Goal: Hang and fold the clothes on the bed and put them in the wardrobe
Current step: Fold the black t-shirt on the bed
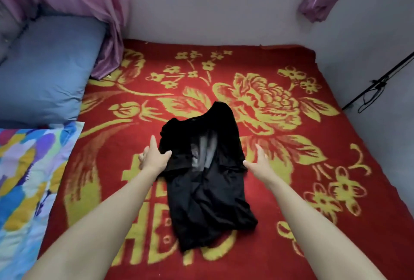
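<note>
Squarely, black shirt between spread fingers

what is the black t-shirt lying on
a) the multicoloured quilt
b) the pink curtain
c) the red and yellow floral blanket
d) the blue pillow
c: the black t-shirt lies spread on the red and yellow floral blanket, clear of the blue pillow.

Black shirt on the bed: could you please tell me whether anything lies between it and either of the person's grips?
Nothing visible does. The left grip touches the black shirt at its left edge, thumb on the fabric; the right grip is open beside its other edge. The wardrobe is out of view.
</note>
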Action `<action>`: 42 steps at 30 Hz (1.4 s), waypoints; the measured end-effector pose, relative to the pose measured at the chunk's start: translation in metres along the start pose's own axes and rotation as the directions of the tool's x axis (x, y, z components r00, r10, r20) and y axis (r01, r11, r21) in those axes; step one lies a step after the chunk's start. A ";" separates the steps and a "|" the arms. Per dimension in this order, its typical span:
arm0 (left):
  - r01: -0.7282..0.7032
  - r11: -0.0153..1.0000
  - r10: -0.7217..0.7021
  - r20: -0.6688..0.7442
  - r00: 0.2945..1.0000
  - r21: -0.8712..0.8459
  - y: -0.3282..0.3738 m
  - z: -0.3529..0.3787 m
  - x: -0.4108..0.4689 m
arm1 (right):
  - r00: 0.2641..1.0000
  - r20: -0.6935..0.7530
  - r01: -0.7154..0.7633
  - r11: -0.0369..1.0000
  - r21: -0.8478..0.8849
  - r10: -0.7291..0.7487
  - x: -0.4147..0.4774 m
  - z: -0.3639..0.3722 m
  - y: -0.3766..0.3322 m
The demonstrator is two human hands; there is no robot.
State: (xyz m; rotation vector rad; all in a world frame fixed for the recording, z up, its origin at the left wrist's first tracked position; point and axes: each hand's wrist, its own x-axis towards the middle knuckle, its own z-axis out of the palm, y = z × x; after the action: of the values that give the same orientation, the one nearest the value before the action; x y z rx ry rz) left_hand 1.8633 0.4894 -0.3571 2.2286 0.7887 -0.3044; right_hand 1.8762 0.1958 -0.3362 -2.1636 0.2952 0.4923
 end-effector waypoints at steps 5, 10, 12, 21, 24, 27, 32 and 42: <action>0.098 0.994 -0.103 0.108 0.989 0.047 -0.051 0.032 -0.015 | 0.983 0.065 -0.164 0.983 -0.080 0.170 -0.014 0.029 0.063; 0.134 0.985 -0.152 0.178 0.972 0.111 -0.089 0.062 -0.032 | 0.952 0.066 -0.286 0.946 -0.153 0.299 -0.022 0.057 0.110; 0.130 0.979 -0.160 0.202 0.966 0.157 -0.111 0.083 -0.035 | 0.943 0.063 -0.309 0.929 -0.201 0.327 -0.018 0.073 0.138; 0.324 0.945 -0.322 0.254 0.912 0.035 -0.198 0.173 -0.050 | 0.915 -0.031 -0.388 0.855 -0.344 0.403 0.004 0.102 0.230; 0.370 0.928 -0.340 0.300 0.891 -0.048 -0.206 0.218 -0.050 | 0.953 -0.008 -0.285 0.882 -0.376 0.304 0.019 0.102 0.251; 0.379 0.925 -0.343 0.339 0.876 -0.043 -0.200 0.245 -0.054 | 0.958 0.066 -0.231 0.885 -0.405 0.280 0.023 0.109 0.262; 0.434 0.900 -0.424 0.145 0.894 -0.049 -0.189 0.258 -0.059 | 0.946 -0.228 -0.277 0.941 -0.194 0.231 0.023 0.131 0.273; 0.485 0.466 -0.499 0.233 0.835 -0.740 -0.246 0.167 -0.116 | 0.694 -0.343 -0.201 0.627 0.752 0.633 -0.032 0.073 0.282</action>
State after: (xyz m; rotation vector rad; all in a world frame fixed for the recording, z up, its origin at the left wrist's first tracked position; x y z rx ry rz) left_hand 1.6231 0.4498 -0.5635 1.1284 1.2856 -0.1560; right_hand 1.7228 0.0894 -0.5622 -1.4280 1.2028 -0.0743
